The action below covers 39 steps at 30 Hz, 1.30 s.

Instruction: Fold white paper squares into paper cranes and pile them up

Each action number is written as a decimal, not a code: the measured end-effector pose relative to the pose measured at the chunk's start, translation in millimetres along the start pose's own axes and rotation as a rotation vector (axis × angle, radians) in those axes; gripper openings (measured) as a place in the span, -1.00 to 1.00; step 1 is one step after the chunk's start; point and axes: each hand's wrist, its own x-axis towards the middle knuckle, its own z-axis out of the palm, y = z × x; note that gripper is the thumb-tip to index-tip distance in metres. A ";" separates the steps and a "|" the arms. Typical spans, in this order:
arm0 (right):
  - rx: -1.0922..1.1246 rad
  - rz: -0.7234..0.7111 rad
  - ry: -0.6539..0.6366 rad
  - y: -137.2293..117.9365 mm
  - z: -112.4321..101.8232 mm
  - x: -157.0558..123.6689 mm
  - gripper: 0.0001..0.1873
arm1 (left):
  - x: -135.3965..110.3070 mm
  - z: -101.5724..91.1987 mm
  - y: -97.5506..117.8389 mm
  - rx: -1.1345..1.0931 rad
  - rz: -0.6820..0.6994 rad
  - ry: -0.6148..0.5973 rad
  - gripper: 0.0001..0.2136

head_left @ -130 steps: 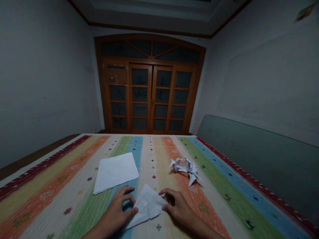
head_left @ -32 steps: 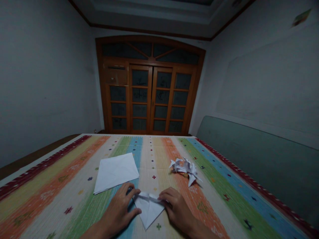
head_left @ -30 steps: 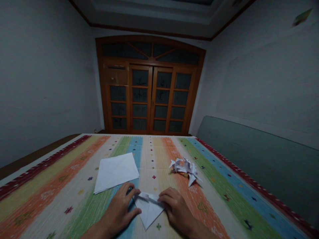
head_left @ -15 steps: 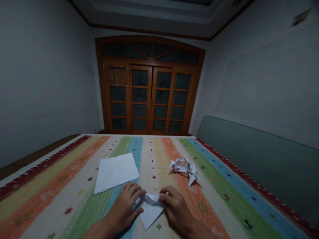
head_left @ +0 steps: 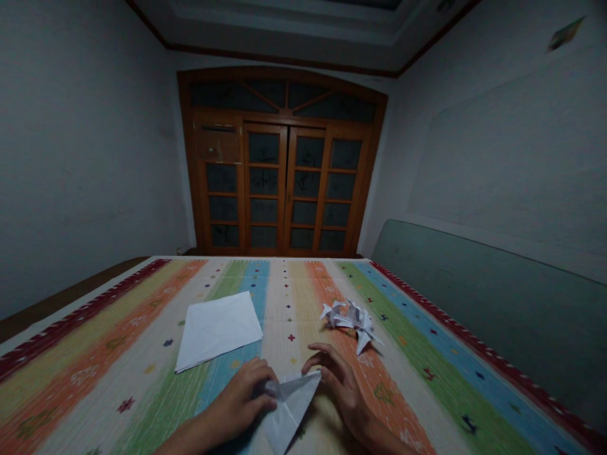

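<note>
A white folded sheet of paper [head_left: 293, 404] lies between my hands at the table's near side, its lower tip pointing toward me. My left hand [head_left: 246, 393] grips its left edge, thumb on top and fingers curled behind. Beside the paper's upper right corner is my right hand [head_left: 340, 385], its fingers bent but apart, the thumb close to that corner; whether it touches is hard to see. Beyond my left hand rests a stack of white paper sheets [head_left: 220, 330]. Several folded white paper figures [head_left: 353, 322] sit in a cluster beyond my right hand.
A striped, patterned tablecloth [head_left: 403, 379] covers the table. A pale green panel [head_left: 474, 291] stands along the right side. Wooden doors with glass panes [head_left: 287, 183] are at the far end, between white walls.
Both hands held the paper's upper edge before. Now my right hand's fingers have spread off it, and the paper has tilted, its right corner raised and its tip nearer me.
</note>
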 end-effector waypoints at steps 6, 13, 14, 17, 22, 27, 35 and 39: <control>0.355 0.233 -0.071 -3.8 7.6 3.4 -0.53 | 0.1 0.1 3.3 -0.240 -0.127 0.021 -0.89; 0.268 0.262 -0.179 2.3 9.2 3.1 -0.46 | -0.8 2.2 3.6 -0.358 -0.098 -0.025 -0.83; 0.258 0.283 -0.192 2.8 9.0 3.0 -0.47 | -1.3 2.5 3.9 -0.372 -0.093 -0.028 -0.82; 0.201 0.337 -0.225 4.6 8.3 2.5 -0.53 | -3.1 3.2 5.1 -0.419 -0.065 -0.041 -0.82; 0.109 0.379 -0.262 3.1 10.3 1.7 -0.61 | -5.4 5.9 4.9 -0.510 -0.020 -0.074 -0.70; 0.119 0.359 -0.218 -0.8 12.4 3.3 -0.67 | -6.9 4.6 9.5 -0.649 -0.015 -0.118 -0.57; 0.028 0.238 -0.142 2.3 -2.6 9.8 -0.66 | -4.8 -15.7 15.5 -0.402 0.006 -0.031 -0.71; -0.033 0.215 -0.086 5.4 -5.4 12.9 -0.63 | -2.5 -19.3 8.6 -0.435 0.044 -0.017 -0.64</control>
